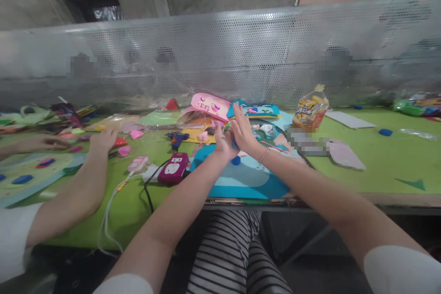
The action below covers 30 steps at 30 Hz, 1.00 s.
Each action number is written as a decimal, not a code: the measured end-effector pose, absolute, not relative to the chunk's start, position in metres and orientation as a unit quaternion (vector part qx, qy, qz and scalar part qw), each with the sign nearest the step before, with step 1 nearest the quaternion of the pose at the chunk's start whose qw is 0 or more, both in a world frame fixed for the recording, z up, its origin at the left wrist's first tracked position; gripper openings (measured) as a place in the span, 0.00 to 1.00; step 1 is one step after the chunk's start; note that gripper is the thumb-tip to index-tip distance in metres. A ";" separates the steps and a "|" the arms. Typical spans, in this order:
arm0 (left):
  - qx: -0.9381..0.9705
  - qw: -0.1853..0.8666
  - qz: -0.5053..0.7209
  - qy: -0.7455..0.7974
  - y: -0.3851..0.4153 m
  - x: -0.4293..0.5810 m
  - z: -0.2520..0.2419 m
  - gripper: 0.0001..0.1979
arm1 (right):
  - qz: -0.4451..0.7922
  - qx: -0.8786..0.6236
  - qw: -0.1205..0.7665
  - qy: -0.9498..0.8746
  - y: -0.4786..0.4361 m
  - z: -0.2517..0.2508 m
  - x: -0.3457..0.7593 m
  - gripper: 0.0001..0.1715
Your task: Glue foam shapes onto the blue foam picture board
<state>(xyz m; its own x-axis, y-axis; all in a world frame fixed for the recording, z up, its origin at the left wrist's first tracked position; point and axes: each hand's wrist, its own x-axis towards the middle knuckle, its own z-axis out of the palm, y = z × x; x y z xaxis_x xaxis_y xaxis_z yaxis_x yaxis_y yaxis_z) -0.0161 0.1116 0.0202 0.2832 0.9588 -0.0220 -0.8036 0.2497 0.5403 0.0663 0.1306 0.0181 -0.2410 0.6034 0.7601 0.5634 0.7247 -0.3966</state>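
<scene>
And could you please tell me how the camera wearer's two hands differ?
The right hand points up with straight fingers; the left hand sits lower, its fingers largely hidden. A thin bracelet circles the right one's wrist, but none shows on the left's. Both are close together over the blue sheet.

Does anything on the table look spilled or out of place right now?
No spill stands out. The white cable loops loosely near the front edge of the green table, left of the person's left forearm; it might snag.
</scene>
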 end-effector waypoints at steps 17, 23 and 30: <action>0.206 0.784 0.584 0.044 0.117 -0.016 0.016 0.31 | -0.214 -0.444 0.399 -0.773 0.141 0.036 0.040 0.31; 0.182 0.791 0.582 0.051 0.116 -0.017 0.018 0.31 | -0.234 -0.453 0.390 -0.767 0.143 0.039 0.039 0.31; 0.176 0.793 0.579 0.074 0.113 -0.017 0.020 0.30 | -0.214 -0.451 0.406 -0.765 0.147 0.039 0.040 0.31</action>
<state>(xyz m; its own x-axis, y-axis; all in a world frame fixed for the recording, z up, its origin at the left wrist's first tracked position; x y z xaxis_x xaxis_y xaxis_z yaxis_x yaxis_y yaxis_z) -0.0170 0.1129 0.0200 0.3194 0.9436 0.0867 -0.8915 0.2682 0.3650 0.0400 0.1474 0.0393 -0.2629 0.5167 0.8148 0.8645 0.5011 -0.0389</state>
